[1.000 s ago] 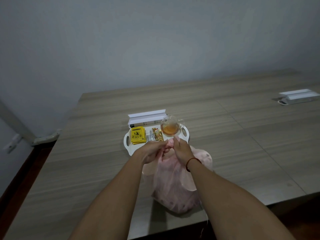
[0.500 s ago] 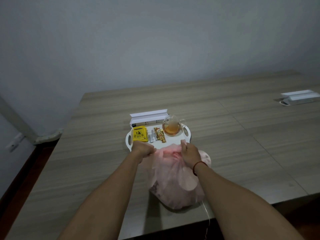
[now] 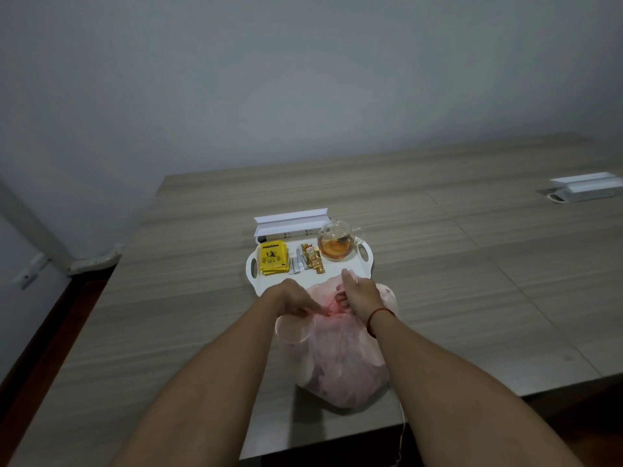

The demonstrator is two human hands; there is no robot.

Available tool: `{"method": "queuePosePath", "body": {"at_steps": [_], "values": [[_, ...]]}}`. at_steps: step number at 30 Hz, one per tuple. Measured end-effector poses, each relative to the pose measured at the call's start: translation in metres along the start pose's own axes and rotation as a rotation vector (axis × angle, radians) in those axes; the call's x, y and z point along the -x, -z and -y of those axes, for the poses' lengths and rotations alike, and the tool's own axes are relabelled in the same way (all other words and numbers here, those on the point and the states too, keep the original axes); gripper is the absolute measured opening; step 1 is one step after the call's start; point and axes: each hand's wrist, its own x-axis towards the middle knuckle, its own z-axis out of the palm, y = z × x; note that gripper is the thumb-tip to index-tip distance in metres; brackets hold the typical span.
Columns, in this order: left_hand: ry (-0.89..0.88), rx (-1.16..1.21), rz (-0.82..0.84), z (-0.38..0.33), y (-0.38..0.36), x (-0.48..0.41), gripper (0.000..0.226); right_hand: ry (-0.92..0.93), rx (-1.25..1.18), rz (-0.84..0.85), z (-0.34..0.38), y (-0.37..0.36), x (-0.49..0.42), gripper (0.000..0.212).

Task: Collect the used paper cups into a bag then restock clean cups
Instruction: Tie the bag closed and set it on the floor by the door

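Observation:
A full pink plastic bag lies on the wooden table near its front edge. My left hand pinches the bunched plastic at the bag's neck from the left. From the right, my right hand grips the same neck, and a strip of plastic sticks up past its fingers. The bag's contents show only as pale rounded shapes through the plastic. No loose paper cups are in view.
Just behind the bag stands a white tray with yellow tea packets, small sachets and a glass teapot of amber tea. A white socket box rises behind the tray, another socket box at far right.
Both hands have come down and closer together on the bag's neck. Half a second ago they were pulling the plastic apart sideways; before that they held it higher.

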Motion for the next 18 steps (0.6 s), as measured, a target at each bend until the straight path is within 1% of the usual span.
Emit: {"method": "queuePosePath", "body": {"at_steps": [3, 6, 10, 11, 12, 14, 15, 18], "values": [[0.004, -0.183, 0.005, -0.006, 0.001, 0.002, 0.057, -0.021, 0.141, 0.027, -0.004, 0.0, 0.005, 0.044], [-0.013, -0.302, -0.02, -0.011, 0.005, 0.003, 0.043, -0.013, 0.266, 0.051, -0.003, 0.004, 0.006, 0.049], [-0.017, -0.421, 0.028, -0.018, 0.013, 0.005, 0.026, 0.033, 0.365, 0.078, 0.002, 0.012, 0.001, 0.04], [-0.019, -0.424, 0.036, -0.019, 0.014, 0.005, 0.024, 0.03, 0.385, 0.085, 0.003, 0.014, 0.0, 0.037], [-0.027, -0.417, 0.03, -0.019, 0.014, 0.005, 0.027, 0.031, 0.407, 0.084, 0.006, 0.015, 0.001, 0.034], [-0.062, -0.37, 0.0, -0.018, 0.017, 0.005, 0.036, 0.036, 0.443, 0.076, 0.008, 0.016, 0.001, 0.022], [-0.079, -0.323, -0.013, -0.017, 0.018, 0.004, 0.035, 0.034, 0.442, 0.073, 0.008, 0.016, 0.001, 0.016], [-0.14, -0.074, -0.062, -0.015, 0.016, 0.0, 0.016, 0.0, 0.31, 0.068, 0.006, 0.02, -0.002, 0.018]]}}
